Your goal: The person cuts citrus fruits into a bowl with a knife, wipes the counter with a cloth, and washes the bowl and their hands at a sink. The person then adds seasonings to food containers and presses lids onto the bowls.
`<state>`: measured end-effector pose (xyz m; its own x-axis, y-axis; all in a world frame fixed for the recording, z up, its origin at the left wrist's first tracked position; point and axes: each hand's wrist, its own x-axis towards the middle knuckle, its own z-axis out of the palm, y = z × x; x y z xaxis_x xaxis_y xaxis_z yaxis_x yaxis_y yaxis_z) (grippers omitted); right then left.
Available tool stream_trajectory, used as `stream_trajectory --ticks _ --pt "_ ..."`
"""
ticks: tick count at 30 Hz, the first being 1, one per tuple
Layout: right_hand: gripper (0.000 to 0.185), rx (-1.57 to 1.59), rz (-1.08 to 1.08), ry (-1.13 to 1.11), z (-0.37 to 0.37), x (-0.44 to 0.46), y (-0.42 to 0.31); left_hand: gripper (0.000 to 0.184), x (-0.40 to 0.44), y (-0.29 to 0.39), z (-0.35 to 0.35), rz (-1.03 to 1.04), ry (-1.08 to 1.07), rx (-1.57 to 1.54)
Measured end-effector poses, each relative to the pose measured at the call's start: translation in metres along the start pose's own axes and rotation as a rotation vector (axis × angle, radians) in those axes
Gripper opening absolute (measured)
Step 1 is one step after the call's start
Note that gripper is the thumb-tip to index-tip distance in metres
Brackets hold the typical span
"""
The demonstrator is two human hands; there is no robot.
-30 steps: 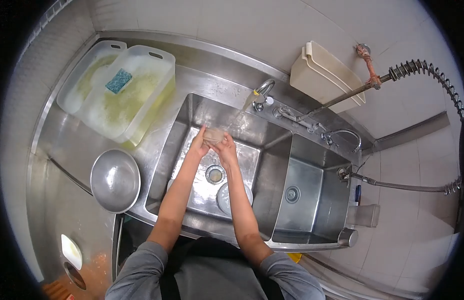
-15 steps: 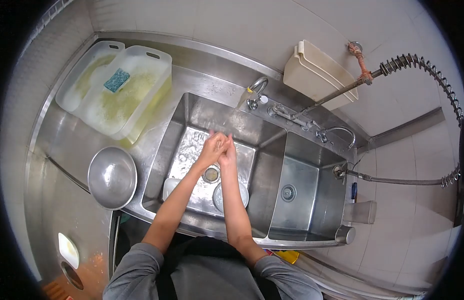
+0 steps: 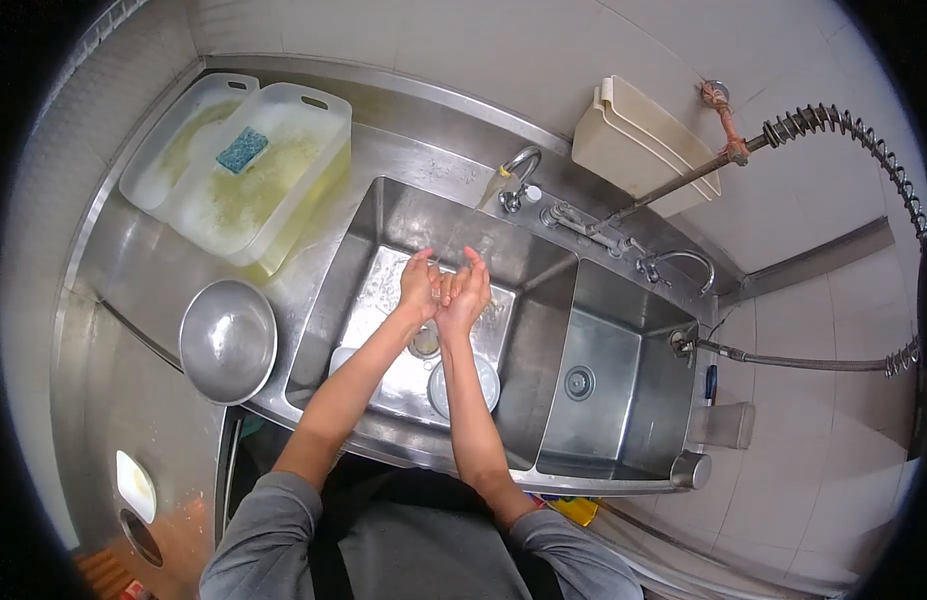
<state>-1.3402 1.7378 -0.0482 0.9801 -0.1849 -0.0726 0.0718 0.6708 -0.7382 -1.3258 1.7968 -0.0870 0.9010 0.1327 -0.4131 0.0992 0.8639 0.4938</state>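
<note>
My left hand [image 3: 419,290] and my right hand [image 3: 466,295] meet over the left sink basin [image 3: 529,380], palms turned up and wet. Their fingers are spread and curved, touching along the inner edges, and no object shows in them. Beyond them a curved faucet [image 3: 525,158] with a yellow band points into this basin. On the basin floor, a round whitish bowl [image 3: 476,388] lies partly under my right forearm. A white dish [image 3: 341,359] is mostly covered by my left forearm. The drain [image 3: 425,343] shows between my wrists.
Left of the sink stand two translucent tubs [image 3: 329,115] of soapy yellowish water, with a blue-green sponge [image 3: 243,150] on top. A metal bowl [image 3: 228,342] rests on the counter. Rightward are a second basin [image 3: 624,400], cream bins [image 3: 634,145] and a spring hose [image 3: 874,150].
My hands were rubbing together with fingers folded over each other; now they have opened side by side, palms up. The whole view has shifted slightly.
</note>
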Motion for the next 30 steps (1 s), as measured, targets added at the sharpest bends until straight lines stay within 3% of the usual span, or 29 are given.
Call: stream_trajectory --ticks 4,5,6,8,10,11,13,16,17,19,21,22,24,25,28,30 --pt "0.027 -0.356 -0.205 -0.186 0.008 -0.024 -0.02 0.02 -0.012 0.026 0.026 -0.533 0.038 -0.013" --pt "0.023 -0.5 -0.294 -0.231 0.007 -0.033 -0.023 0.027 -0.044 0.045 0.062 -0.538 0.042 0.064" --pt "0.02 -0.644 -0.383 -0.277 0.005 -0.04 -0.025 0.03 -0.035 0.043 0.053 -0.625 -0.184 0.09" --pt "0.009 -0.826 -0.765 -0.557 -0.003 -0.043 -0.025 0.035 -0.026 0.048 0.043 -0.788 -0.64 0.141" --pt "0.01 -0.937 -1.109 -0.878 -0.007 -0.046 -0.036 0.036 -0.03 0.052 0.04 -0.792 -0.765 0.527" --pt "0.017 -0.969 -1.059 -1.007 -0.012 -0.05 -0.034 0.035 -0.033 0.053 0.043 -0.839 -0.806 0.649" --pt "0.014 -1.086 -1.136 -1.151 -0.024 -0.054 -0.024 0.032 -0.042 0.053 0.05 -0.877 -0.829 0.952" --pt "0.023 -1.288 -1.146 -1.336 -0.044 -0.056 -0.001 0.033 -0.022 0.022 0.019 -0.9 -0.941 1.139" --pt "0.026 -1.407 -1.1 -1.399 -0.048 -0.058 0.001 0.025 -0.006 0.005 -0.001 -0.925 -0.945 1.14" --pt "0.035 -1.657 -0.905 -1.555 -0.053 -0.061 0.01 0.022 0.0 -0.022 -0.027 -0.529 -1.122 1.418" --pt "0.031 -1.814 -0.68 -1.614 -0.055 -0.063 0.022 0.019 -0.003 -0.026 -0.03 -0.384 -1.082 1.793" --pt "0.03 -1.886 -0.561 -1.638 -0.055 -0.065 0.03 0.019 0.002 -0.035 -0.041 -0.286 -1.065 1.837" --pt "0.03 -1.533 -0.924 -1.508 -0.09 -0.057 0.087 0.02 0.016 -0.06 -0.073 -0.086 -1.023 1.915" --pt "0.03 -1.346 -1.082 -1.428 -0.11 -0.053 0.112 0.015 0.009 -0.051 -0.064 -0.135 -1.018 2.023" --pt "0.03 -1.361 -0.873 -1.423 -0.136 -0.04 0.138 0.025 0.002 -0.041 -0.062 -0.031 -0.753 1.887" --pt "0.028 -1.528 -0.861 -1.509 -0.114 -0.032 0.108 0.03 0.019 -0.038 -0.061 0.025 -0.628 1.847"
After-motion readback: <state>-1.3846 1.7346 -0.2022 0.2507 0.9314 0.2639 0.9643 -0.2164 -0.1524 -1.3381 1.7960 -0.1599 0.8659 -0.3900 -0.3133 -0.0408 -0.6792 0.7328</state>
